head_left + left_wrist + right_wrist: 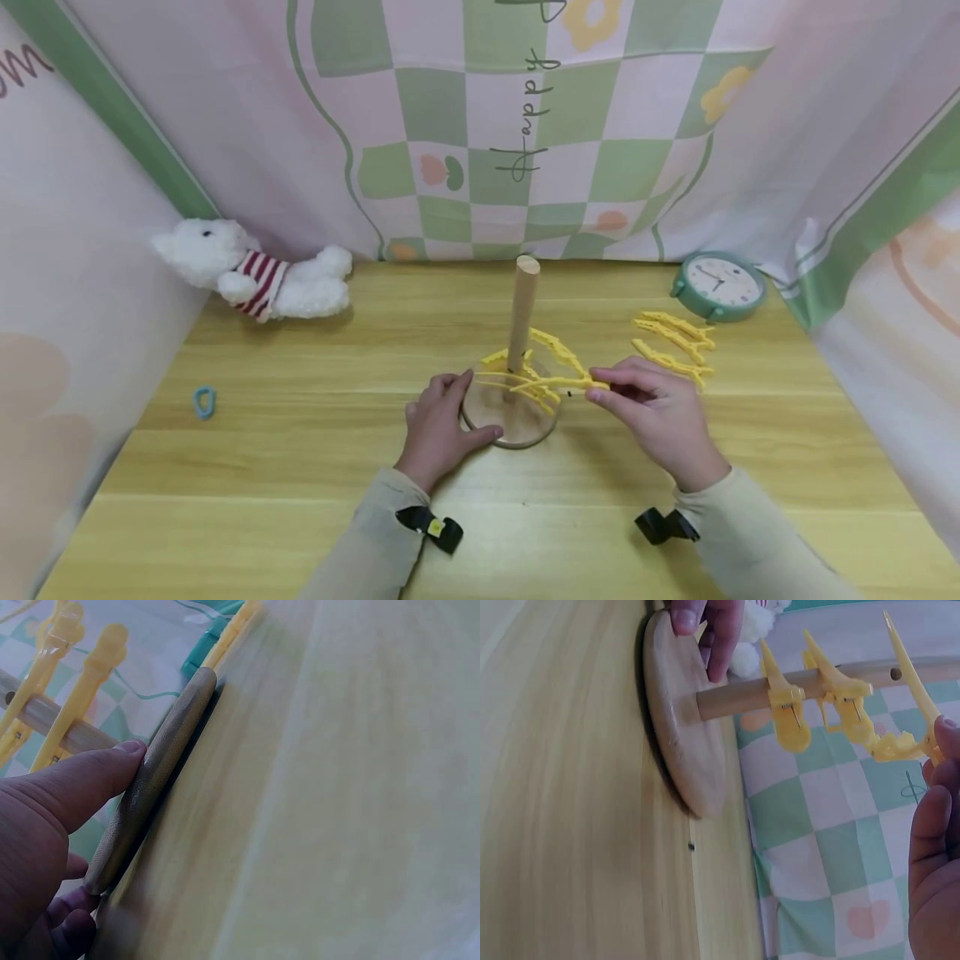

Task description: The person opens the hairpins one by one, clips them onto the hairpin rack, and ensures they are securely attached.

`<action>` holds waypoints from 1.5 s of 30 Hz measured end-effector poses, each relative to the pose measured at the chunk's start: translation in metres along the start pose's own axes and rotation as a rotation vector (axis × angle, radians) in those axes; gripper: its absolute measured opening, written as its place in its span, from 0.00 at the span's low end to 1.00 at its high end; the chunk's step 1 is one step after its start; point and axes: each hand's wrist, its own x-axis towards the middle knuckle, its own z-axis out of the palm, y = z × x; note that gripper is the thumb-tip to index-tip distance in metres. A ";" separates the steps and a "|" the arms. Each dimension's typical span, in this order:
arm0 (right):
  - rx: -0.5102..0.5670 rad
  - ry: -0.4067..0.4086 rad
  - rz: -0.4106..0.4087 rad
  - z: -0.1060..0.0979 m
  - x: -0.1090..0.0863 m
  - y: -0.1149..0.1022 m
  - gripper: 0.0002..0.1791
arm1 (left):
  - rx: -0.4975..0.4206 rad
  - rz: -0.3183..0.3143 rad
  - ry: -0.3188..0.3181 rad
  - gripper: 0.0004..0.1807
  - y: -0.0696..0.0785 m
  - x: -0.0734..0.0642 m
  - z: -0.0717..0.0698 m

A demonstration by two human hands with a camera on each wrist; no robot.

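A round wooden base (517, 427) with an upright wooden post (523, 308) forms a stand on the table. My left hand (438, 429) holds the base at its left, thumb on the near rim; in the left wrist view the thumb (97, 776) lies against the edge. Yellow alligator hair clips, one (789, 720) lower and another (851, 709) higher, are clamped across the post. Between thumb and fingers my right hand (660, 417) pinches another yellow hair clip (567, 357) by its end. Its two arms are spread apart beside the post, pointing left.
Several yellow hair clips (667, 358) lie at the right, near a green round clock (722, 283). A white plush bear (262, 279) in a striped shirt lies at the back left. One small blue ring (204, 402) is at the left. Printed curtains (502, 108) surround the table.
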 end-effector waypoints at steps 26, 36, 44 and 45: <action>0.036 -0.043 0.057 0.031 0.024 -0.004 0.12 | -0.007 0.003 0.010 0.53 0.003 0.000 -0.002; 0.018 -0.053 0.086 0.035 0.025 -0.008 0.12 | -0.013 -0.003 0.006 0.52 0.006 0.001 -0.002; -0.005 -0.039 0.076 0.040 0.023 -0.006 0.14 | -0.011 -0.008 0.008 0.52 0.005 -0.001 -0.003; -0.001 -0.038 0.077 0.041 0.023 -0.006 0.14 | -0.010 -0.012 0.004 0.52 0.005 -0.001 -0.003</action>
